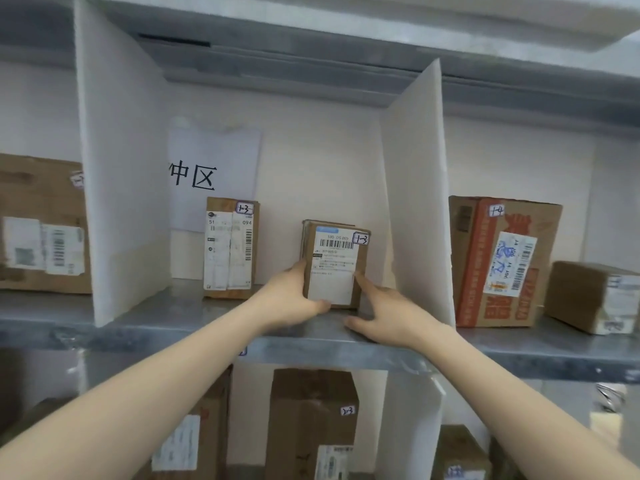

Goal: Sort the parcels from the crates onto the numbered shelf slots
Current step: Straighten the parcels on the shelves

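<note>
Upright in the middle slot of the shelf (180,318), near the front edge and toward the right: a small brown parcel (337,261) with a white shipping label and a handwritten 1-3 tag (361,238). Looks light and stiff, a taped carton with firm corners; no visible clue to what is inside. Probably a little slippery over the smooth tape and label paper. Best taken low on the two narrow side faces, with a thumb across the front.

Gripped that way by the left hand (294,296): fingers curled behind the left side, thumb pressed on the lower front. Right hand (384,313) spread and holding nothing, index finger straight against the lower right edge, thumb lying on the shelf.

Farther back and to the left, well apart, a second parcel (230,247) also tagged 1-3. Bounding the slot, a left divider (121,185) and a right divider (415,202); on the far wall, a paper sign (214,161); beyond the right divider, a red-printed box (502,261) tagged 1-4.
</note>
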Available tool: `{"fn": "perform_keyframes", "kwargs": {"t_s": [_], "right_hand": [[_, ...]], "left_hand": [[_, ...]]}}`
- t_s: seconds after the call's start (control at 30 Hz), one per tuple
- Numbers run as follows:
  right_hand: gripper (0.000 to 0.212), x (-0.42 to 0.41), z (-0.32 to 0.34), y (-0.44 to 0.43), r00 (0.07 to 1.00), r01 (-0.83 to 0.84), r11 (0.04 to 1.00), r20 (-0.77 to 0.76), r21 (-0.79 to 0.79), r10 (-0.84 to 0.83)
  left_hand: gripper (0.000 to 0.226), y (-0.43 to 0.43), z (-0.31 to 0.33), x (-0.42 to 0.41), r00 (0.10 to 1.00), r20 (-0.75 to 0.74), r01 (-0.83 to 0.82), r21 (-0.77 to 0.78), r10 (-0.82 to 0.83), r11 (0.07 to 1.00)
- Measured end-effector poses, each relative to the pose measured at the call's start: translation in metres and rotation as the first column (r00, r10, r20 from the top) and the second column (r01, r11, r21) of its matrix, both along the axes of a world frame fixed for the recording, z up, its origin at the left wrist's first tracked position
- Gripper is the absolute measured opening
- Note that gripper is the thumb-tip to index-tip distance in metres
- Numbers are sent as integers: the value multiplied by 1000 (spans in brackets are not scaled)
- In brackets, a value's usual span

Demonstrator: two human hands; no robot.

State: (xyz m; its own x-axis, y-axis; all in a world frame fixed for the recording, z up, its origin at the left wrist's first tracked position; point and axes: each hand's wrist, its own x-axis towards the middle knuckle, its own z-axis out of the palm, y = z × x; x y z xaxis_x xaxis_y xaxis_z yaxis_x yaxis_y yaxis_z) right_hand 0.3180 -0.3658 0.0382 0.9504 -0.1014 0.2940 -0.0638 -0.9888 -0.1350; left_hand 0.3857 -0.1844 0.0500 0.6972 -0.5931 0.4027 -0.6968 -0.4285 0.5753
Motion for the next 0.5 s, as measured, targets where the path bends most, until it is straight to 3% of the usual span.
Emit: {"fn": "perform_keyframes", "kwargs": {"t_s": [0.33, 0.5], "right_hand": [[69, 19, 0, -19, 994, -100, 995, 38, -2, 100], [58, 17, -3, -23, 990, -119, 993, 67, -26, 121]], "left_hand": [[68, -12, 3, -2, 995, -9, -99, 70, 100, 993], [82, -10, -3, -1, 974, -20, -219, 122, 223, 968]]}}
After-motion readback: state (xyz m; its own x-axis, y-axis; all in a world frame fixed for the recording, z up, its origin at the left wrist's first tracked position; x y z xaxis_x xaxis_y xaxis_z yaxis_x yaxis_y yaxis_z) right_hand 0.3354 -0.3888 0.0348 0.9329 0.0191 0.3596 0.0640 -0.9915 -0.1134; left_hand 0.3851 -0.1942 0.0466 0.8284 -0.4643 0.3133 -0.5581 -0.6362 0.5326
